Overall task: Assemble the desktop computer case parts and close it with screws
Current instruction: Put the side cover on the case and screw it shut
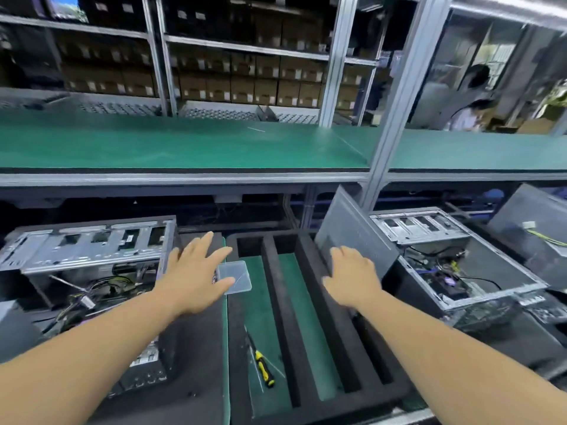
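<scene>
Both hands empty, spread wide: left hand (196, 271) over clear plastic screw box (236, 277), right hand (352, 277) by leaning grey metal side panel (349, 231). Assembly likely just starting; next, probably taking hold of that panel.

The green worktop (264, 283) carries a black foam tray (283, 289), a screwdriver (264, 368) at 6 o'clock, and open computer cases at 9 (89, 256) and 3 o'clock (454, 265).

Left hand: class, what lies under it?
Under the left hand lies a clear plastic box; its left part and contents are hidden.
</scene>
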